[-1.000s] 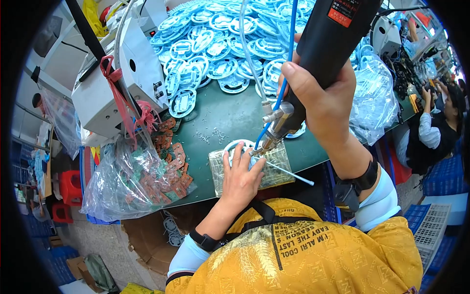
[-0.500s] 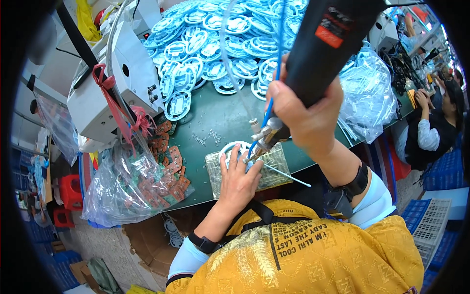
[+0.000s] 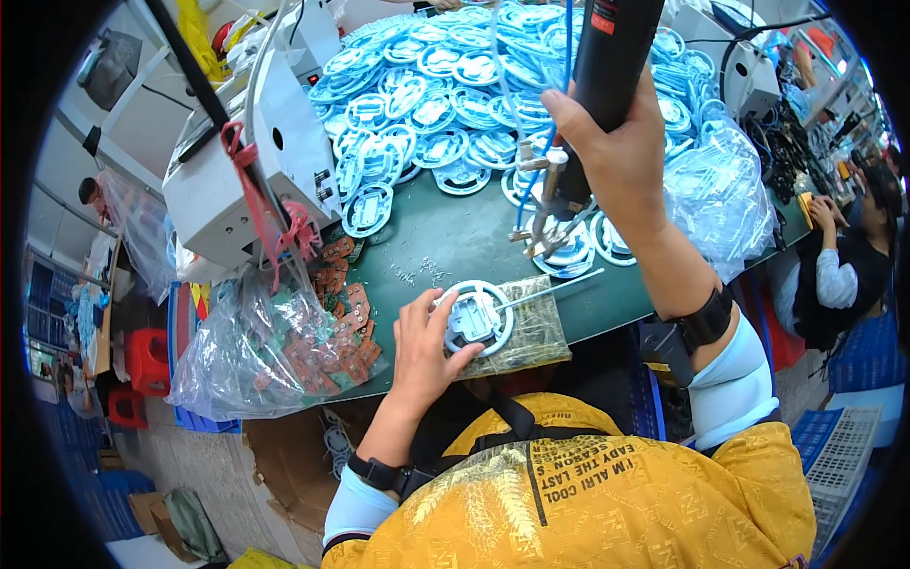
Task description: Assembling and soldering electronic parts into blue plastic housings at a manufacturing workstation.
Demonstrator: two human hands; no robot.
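My left hand (image 3: 425, 343) has its thumb and fingers closed round the left rim of a round white and light blue plastic part (image 3: 500, 327) with a thin rod sticking out to the right. The part lies on a flat block wrapped in yellowish tape (image 3: 542, 332) at the table's near edge. Up and to the right, my right hand (image 3: 621, 156) is wrapped round a black powered screwdriver (image 3: 611, 71). Its metal nose points down, raised apart from the part, with a blue hose running alongside. Small screws (image 3: 417, 271) lie scattered on the green table (image 3: 427, 223).
A big heap of similar round plastic parts (image 3: 441, 104) covers the far table. To the left stand a white machine box (image 3: 251, 161) and a clear bag (image 3: 232, 356) of reddish circuit boards (image 3: 346, 303). Another clear bag (image 3: 716, 194) lies right. A person (image 3: 844, 247) sits farther right.
My right hand has lifted the screwdriver up and away from the plastic part. The left hand has shifted from on top of the part to its left rim, so its middle shows.
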